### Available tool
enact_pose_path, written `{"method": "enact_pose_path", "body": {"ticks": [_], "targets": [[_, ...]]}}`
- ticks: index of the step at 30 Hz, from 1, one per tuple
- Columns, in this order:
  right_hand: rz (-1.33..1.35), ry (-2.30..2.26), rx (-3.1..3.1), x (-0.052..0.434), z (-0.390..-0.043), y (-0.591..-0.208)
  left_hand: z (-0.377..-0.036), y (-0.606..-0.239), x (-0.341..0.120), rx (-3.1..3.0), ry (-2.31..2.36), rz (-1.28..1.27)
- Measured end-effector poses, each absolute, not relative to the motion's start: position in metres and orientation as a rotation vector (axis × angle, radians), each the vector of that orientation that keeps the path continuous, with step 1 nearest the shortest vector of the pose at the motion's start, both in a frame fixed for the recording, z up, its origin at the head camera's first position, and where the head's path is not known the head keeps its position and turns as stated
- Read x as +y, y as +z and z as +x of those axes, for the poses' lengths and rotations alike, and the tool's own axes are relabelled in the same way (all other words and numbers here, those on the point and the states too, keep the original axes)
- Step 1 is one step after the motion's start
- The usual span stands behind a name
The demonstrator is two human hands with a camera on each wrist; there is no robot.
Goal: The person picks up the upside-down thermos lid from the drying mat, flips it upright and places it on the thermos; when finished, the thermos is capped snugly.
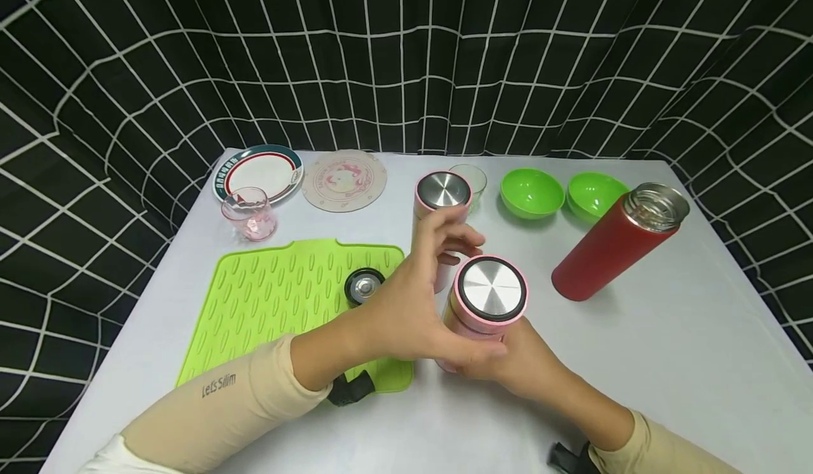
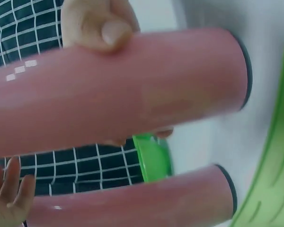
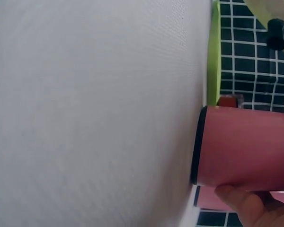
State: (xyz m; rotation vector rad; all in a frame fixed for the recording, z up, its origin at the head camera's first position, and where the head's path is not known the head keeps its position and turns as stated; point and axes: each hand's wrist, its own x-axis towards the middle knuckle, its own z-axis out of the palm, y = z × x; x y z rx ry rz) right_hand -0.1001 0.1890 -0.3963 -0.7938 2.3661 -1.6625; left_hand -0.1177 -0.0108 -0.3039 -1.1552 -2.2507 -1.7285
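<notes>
Head view: right hand's (image 1: 533, 361) fingers are hidden by near pink flask (image 1: 492, 288), whose lower body is partly covered by left hand (image 1: 413, 305). Rear pink flask (image 1: 443, 190) is masked midway by left-hand fingers; clear glass (image 1: 476, 176) is partly blocked by that rear flask. Black lid (image 1: 364, 285) and green mat (image 1: 273, 305) are partly covered by left arm (image 1: 327, 350). Coaster (image 1: 344, 181) lettering is too small to be read. Left wrist view: near flask's top and left hand are cut off by left edge. Right wrist view: flask top, right hand are cropped.

Mat (image 1: 273, 298), plate (image 1: 269, 171), bowls (image 1: 532, 195) on white table (image 1: 673, 347)
</notes>
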Motion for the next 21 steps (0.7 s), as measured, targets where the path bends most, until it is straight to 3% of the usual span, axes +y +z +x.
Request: {"method": "enact_pose_path", "body": {"ticks": [21], "targets": [[-0.785,-1.698,2.34,0.1898,-0.0996,-0.4022,-0.1207,-0.3097,-0.009,-2.252,-1.829,-1.251]]}}
